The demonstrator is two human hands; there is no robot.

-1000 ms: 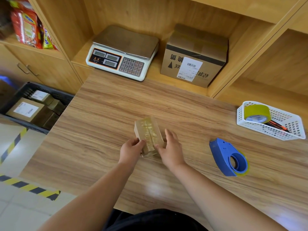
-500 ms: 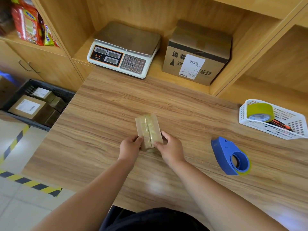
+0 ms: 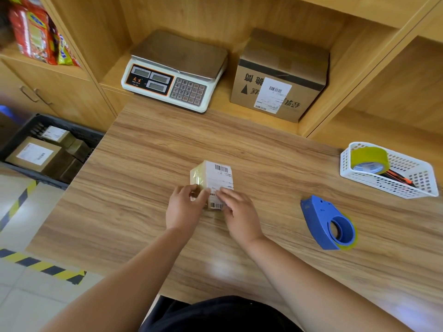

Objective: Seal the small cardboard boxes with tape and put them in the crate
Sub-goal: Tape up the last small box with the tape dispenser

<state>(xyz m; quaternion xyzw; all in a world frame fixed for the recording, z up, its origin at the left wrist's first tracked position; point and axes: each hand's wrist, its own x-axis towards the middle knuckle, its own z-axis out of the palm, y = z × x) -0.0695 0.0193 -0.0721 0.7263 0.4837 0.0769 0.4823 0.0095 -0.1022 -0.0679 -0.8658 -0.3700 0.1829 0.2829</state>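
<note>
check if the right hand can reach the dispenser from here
Probably yes: the dispenser lies on bare table just right of the right hand, nothing between them. The hand would first have to leave the box it touches.

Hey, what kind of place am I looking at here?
Probably a small shop's parcel packing counter: a digital weighing scale, a blue tape dispenser, and a dark crate of labelled cardboard boxes.

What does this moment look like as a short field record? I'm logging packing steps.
box: small cardboard box, label up, on the table
left hand: grips the box's left side
right hand: rests on the label
tape dispenser: blue, lying untouched right of the hands
crate: left of the table, holds labelled boxes
basket: white, holds a tape roll
</note>
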